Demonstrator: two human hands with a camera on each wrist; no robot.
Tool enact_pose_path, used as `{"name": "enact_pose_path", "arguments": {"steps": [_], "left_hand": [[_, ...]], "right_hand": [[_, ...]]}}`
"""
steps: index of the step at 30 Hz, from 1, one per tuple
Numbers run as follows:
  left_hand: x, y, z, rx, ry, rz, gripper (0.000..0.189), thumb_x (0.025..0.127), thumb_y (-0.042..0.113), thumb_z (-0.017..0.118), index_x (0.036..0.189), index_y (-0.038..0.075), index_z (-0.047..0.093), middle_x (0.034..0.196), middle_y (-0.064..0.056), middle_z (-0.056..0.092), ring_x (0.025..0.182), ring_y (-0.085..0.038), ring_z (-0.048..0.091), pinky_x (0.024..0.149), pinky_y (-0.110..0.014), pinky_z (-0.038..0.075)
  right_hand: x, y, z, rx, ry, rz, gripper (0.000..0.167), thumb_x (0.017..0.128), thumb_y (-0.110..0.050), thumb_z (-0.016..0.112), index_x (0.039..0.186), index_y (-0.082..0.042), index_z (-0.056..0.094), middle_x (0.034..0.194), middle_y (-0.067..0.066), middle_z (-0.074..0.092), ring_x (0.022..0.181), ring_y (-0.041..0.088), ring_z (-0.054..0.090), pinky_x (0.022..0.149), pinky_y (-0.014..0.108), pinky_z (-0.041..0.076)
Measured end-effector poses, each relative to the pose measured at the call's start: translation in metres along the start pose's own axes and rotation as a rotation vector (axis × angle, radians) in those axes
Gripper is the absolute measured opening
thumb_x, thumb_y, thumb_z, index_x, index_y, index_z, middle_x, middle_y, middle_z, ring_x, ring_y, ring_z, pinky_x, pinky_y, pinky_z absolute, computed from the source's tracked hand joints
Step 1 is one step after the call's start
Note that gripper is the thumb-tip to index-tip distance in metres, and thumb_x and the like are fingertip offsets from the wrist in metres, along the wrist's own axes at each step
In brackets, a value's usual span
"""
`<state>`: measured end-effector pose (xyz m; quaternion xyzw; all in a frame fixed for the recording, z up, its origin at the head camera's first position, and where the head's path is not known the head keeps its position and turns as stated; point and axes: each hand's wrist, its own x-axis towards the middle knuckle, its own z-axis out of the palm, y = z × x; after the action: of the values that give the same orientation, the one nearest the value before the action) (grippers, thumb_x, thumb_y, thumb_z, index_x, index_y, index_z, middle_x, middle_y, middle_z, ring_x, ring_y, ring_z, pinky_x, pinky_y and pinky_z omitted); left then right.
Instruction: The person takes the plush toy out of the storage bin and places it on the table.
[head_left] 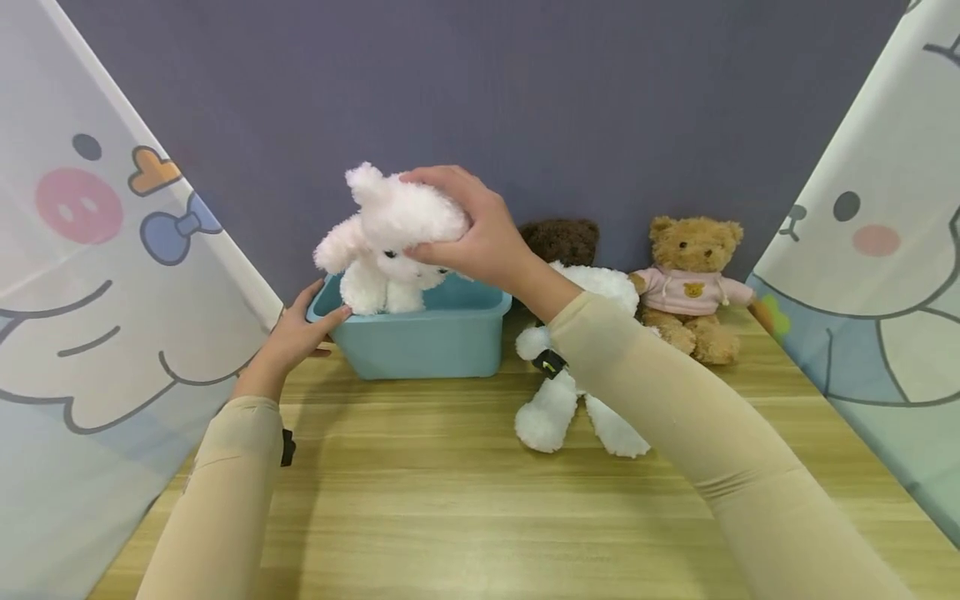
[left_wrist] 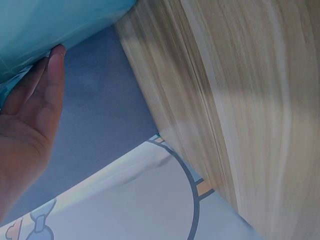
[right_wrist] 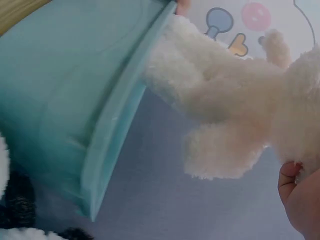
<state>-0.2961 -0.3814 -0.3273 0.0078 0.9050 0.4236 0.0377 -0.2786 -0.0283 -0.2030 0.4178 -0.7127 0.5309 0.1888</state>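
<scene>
A white fluffy stuffed animal point(head_left: 405, 212) with small dark eyes is held upright over the left part of a light blue plastic bin point(head_left: 427, 346). My right hand point(head_left: 480, 229) grips it by the head, thumb near its face and fingers over the top. In the right wrist view, the lower body of the stuffed animal point(right_wrist: 220, 100) reaches the bin's rim point(right_wrist: 117, 125). At the bin's left end, my left hand point(head_left: 296, 333) holds the rim. The left wrist view has the thumb and fingers of that hand point(left_wrist: 32, 110) against the bin point(left_wrist: 65, 25).
Right of the bin, another white plush toy point(head_left: 547, 417) is partly covered by my right forearm. Behind it shows a dark brown plush toy point(head_left: 562, 240). A tan teddy bear point(head_left: 693, 292) in a pink hoodie sits farther right. Printed cloth panels flank the wooden table point(head_left: 450, 500).
</scene>
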Motion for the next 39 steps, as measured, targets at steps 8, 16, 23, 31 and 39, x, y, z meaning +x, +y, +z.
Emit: {"name": "enact_pose_path", "arguments": {"steps": [8, 16, 23, 31, 39], "left_hand": [[-0.004, 0.003, 0.001, -0.009, 0.003, 0.004, 0.106, 0.1, 0.07, 0.058, 0.172, 0.034, -0.01, 0.172, -0.036, 0.019, 0.134, -0.056, 0.058, 0.097, -0.059, 0.063], [-0.005, 0.004, 0.001, 0.015, 0.005, 0.012, 0.105, 0.1, 0.071, 0.056, 0.172, 0.033, -0.011, 0.167, -0.038, 0.027, 0.133, -0.053, 0.06, 0.096, -0.058, 0.064], [-0.008, 0.002, 0.001, 0.02, 0.007, 0.019, 0.104, 0.101, 0.07, 0.055, 0.171, 0.034, -0.013, 0.167, -0.039, 0.025, 0.131, -0.053, 0.059, 0.097, -0.06, 0.063], [-0.006, -0.004, 0.001, 0.014, -0.002, 0.022, 0.104, 0.102, 0.069, 0.055, 0.171, 0.034, -0.014, 0.172, -0.038, 0.014, 0.135, -0.054, 0.056, 0.101, -0.063, 0.06], [-0.007, -0.002, 0.003, 0.015, -0.001, 0.03, 0.105, 0.102, 0.069, 0.055, 0.172, 0.029, -0.013, 0.171, -0.039, 0.017, 0.139, -0.057, 0.053, 0.098, -0.063, 0.061]], "right_hand": [[-0.015, 0.008, -0.021, 0.122, 0.063, -0.05, 0.066, 0.085, -0.006, 0.088, 0.145, -0.007, 0.06, 0.146, 0.008, 0.06, 0.116, 0.02, 0.067, 0.09, 0.04, 0.064], [-0.035, -0.012, -0.051, 0.158, 0.238, -0.075, 0.068, 0.08, 0.003, 0.087, 0.142, -0.003, 0.06, 0.138, 0.007, 0.065, 0.117, 0.025, 0.064, 0.092, 0.039, 0.062], [-0.055, -0.031, -0.077, 0.204, 0.304, -0.156, 0.068, 0.079, 0.008, 0.082, 0.141, 0.005, 0.054, 0.13, -0.003, 0.066, 0.113, 0.028, 0.065, 0.088, 0.036, 0.063], [-0.094, -0.038, -0.107, 0.265, 0.371, -0.078, 0.071, 0.073, 0.018, 0.078, 0.14, 0.002, 0.06, 0.129, 0.004, 0.067, 0.111, 0.026, 0.063, 0.087, 0.03, 0.062], [-0.136, -0.043, -0.139, 0.249, 0.438, -0.014, 0.069, 0.069, 0.027, 0.068, 0.132, 0.0, 0.068, 0.123, 0.004, 0.068, 0.106, 0.021, 0.062, 0.082, 0.024, 0.062]]}}
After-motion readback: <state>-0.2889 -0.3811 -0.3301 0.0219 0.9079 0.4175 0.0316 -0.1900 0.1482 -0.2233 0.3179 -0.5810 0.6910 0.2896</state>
